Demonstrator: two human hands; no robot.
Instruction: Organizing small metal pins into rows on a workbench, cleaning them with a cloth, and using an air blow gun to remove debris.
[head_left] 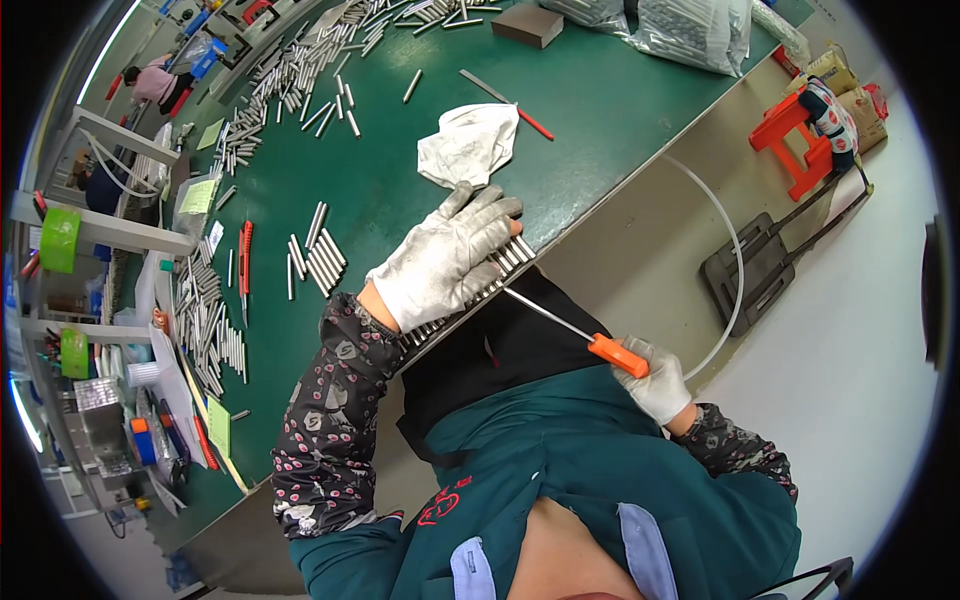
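My left hand, in a grey-white work glove, lies flat on a row of silver metal rods lined up along the near edge of the green table. My right hand, also gloved, grips the orange handle of a thin screwdriver. Its metal shaft points up-left, with the tip at the ends of the rods below my left fingers. A crumpled white cloth lies just beyond my left hand.
Several loose rods lie in groups across the table, more heaped along its far side. A red-handled tool, a red stool, a black floor pedal, plastic bags and another person are around.
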